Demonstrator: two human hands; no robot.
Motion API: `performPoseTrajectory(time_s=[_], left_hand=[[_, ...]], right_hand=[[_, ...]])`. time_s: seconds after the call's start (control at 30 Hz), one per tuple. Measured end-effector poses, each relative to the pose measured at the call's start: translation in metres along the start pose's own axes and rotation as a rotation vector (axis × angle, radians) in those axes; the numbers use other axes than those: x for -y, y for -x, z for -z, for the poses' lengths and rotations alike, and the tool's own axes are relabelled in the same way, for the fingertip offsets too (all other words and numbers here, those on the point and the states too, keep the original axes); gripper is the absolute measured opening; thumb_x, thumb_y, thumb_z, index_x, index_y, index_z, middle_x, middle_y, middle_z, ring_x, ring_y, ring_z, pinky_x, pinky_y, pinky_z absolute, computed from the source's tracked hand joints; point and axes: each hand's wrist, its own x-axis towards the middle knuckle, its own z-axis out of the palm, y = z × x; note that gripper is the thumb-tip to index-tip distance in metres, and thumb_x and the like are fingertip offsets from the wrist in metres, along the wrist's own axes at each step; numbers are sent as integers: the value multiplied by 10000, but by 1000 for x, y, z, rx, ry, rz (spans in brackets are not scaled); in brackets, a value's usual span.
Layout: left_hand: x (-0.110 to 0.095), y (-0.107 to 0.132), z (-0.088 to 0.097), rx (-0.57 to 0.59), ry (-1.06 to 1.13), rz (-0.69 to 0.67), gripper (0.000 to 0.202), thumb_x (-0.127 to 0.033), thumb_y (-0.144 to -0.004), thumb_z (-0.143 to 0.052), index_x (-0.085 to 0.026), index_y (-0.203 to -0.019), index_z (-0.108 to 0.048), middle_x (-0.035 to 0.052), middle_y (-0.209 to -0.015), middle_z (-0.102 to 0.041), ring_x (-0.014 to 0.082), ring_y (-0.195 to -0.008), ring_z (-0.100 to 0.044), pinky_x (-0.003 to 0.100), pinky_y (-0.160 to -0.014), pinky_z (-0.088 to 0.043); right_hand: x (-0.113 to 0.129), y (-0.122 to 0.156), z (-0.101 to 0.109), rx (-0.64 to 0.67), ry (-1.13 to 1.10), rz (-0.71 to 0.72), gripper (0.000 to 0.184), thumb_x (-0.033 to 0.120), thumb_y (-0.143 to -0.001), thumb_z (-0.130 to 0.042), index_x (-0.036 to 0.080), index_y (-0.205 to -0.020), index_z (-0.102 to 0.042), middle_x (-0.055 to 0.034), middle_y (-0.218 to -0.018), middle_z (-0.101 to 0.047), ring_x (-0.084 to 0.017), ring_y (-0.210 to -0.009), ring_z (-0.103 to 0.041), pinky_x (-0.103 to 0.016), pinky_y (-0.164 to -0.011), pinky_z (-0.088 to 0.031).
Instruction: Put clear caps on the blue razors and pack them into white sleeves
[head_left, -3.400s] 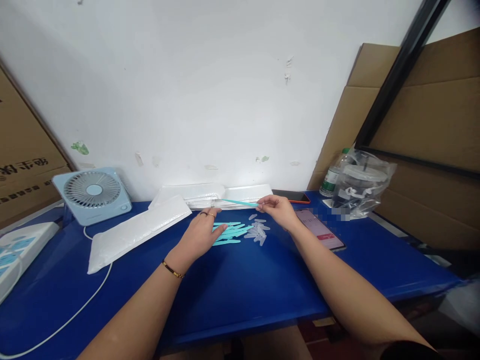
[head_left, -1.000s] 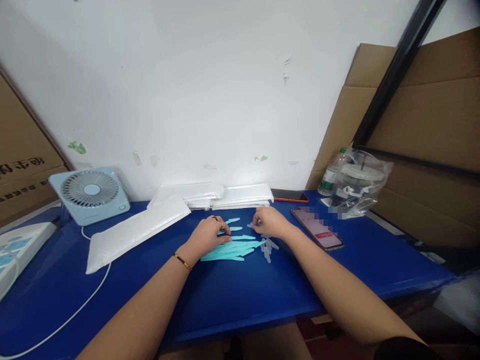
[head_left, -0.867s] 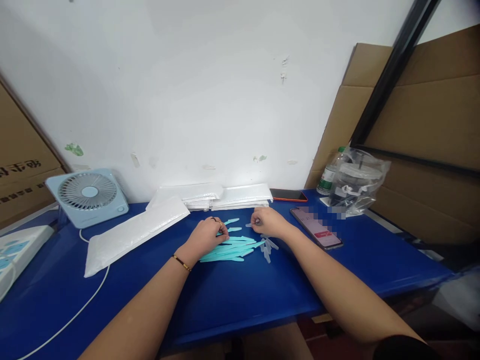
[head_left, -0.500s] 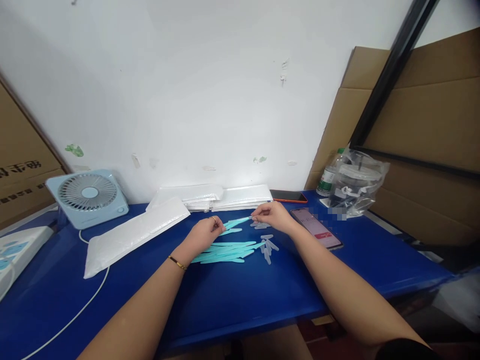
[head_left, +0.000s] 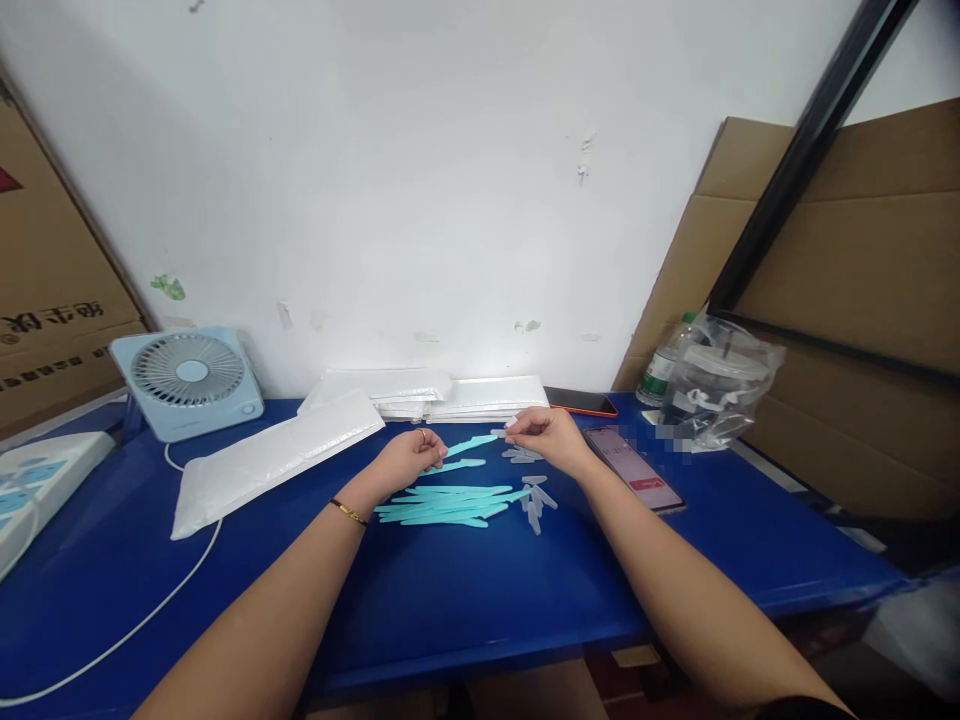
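My left hand (head_left: 411,462) pinches the handle of a turquoise eyebrow razor (head_left: 471,445), its blade end pointing right. At that end, my right hand (head_left: 551,438) holds a small clear blade cap (head_left: 498,433) between thumb and fingers. Cap and razor tip are very close; whether they touch, I cannot tell. Just below the left fingers lies another turquoise razor (head_left: 465,464). Nearer me is a loose pile of several turquoise razors (head_left: 450,505), mostly lying left to right. Clear caps (head_left: 536,497) are scattered at the pile's right end, and more caps (head_left: 521,455) lie under the right hand.
White padded mailers (head_left: 277,460) lie at the back and left on the blue table (head_left: 480,610). A light-blue fan (head_left: 191,375) and a power strip (head_left: 56,490) stand left. Phones (head_left: 637,470), a bottle (head_left: 660,370) and a bagged cup (head_left: 720,385) are right.
The view has shifted slightly. My left hand has drawn back a little from the right, and more of the cap shows at the right fingertips. The pile lies as before.
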Motion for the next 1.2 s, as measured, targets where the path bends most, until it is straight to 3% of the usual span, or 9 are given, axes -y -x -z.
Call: performPoseTrajectory(time_s=[0.37,0.53,0.73,0.93,1.07,1.2], left_hand=[[5,-2,0,23,87,3,365,-510,-712,-549,-161,-816,-570,24,-738,-621,143,-684,-516,264,-662,-405],[1,0,1,20,103,28,358,-501,-715,-551,-157,-814,-567,24,-742,-610,137,-682,-500,263,-662,-399],[3,0,4,3,63,29,345,-486,-719,-537,-158,-818,-578,28,-749,-612,141,-679,-495,263,-645,-393],[0,0,0,9,58,13,331,-488,-723,-536,-170,-808,-575,16,-736,-620,142,-681,-512,256,-652,-399],[0,-1,-3,-11,-81,2,311,-471,-757,-495,-175,-805,-578,16,-729,-634,144,-643,-515,254,-601,-376],[7,-4,1,-169,-403,21,272,-429,-792,-447,-200,-772,-593,16,-723,-624,168,-656,-533,267,-573,-337]], right_hand=[[2,2,-13,39,-98,-17,182,274,-569,-776,155,-678,-691,-55,-796,-666,-176,-719,-653,-304,-663,-556],[1,2,-7,18,-109,-68,213,279,-556,-783,146,-677,-669,-57,-762,-678,-189,-716,-665,-311,-666,-557],[6,2,-1,8,-85,-33,211,299,-563,-776,149,-669,-674,-64,-783,-677,-186,-721,-659,-311,-674,-559],[5,4,-15,57,-83,-23,199,297,-572,-771,151,-666,-674,-64,-790,-675,-177,-709,-654,-297,-655,-551],[3,2,-16,95,30,-6,195,296,-605,-748,152,-715,-676,-57,-795,-672,-162,-704,-643,-273,-633,-523],[2,1,6,195,419,24,100,243,-657,-695,176,-732,-695,-38,-802,-656,-135,-672,-605,-246,-618,-464]])
